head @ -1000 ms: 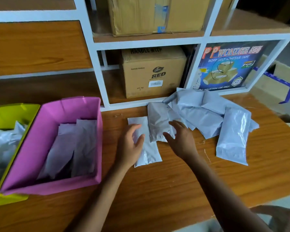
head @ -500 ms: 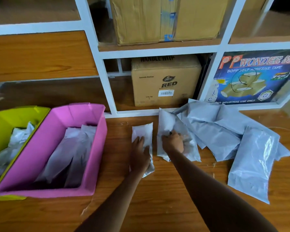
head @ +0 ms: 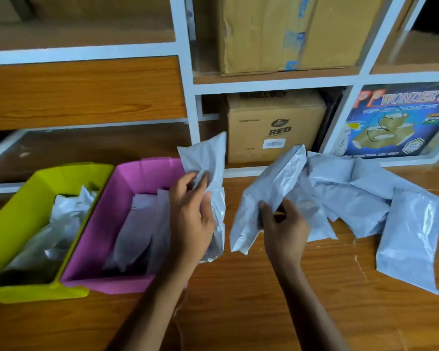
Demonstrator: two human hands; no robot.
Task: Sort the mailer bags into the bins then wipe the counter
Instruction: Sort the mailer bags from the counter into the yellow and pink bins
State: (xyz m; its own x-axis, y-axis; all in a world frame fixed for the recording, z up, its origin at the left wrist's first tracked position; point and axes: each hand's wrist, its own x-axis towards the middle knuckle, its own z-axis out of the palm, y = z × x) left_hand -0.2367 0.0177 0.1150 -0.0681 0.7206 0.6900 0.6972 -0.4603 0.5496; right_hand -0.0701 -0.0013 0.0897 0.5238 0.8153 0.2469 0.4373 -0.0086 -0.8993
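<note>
My left hand (head: 192, 219) grips a small white mailer bag (head: 208, 160), lifted off the wooden counter (head: 264, 295) beside the right wall of the pink bin (head: 104, 279). My right hand (head: 284, 224) grips a larger grey mailer bag (head: 271, 188), raised and tilted over the counter. A pile of grey mailer bags (head: 352, 196) lies to the right, one long bag (head: 411, 236) at its near edge. The pink bin holds several grey bags. The yellow-green bin (head: 18, 216) to its left holds several whitish bags.
White shelving (head: 188, 87) rises behind the counter. It holds cardboard boxes (head: 274, 125) and a blue tape carton (head: 401, 122). Bare wood lies in front of the bins and between my forearms.
Both hands pressed on bags lying flat on the counter. Now each hand has lifted its bag; the left one has moved toward the pink bin. The camera has come closer.
</note>
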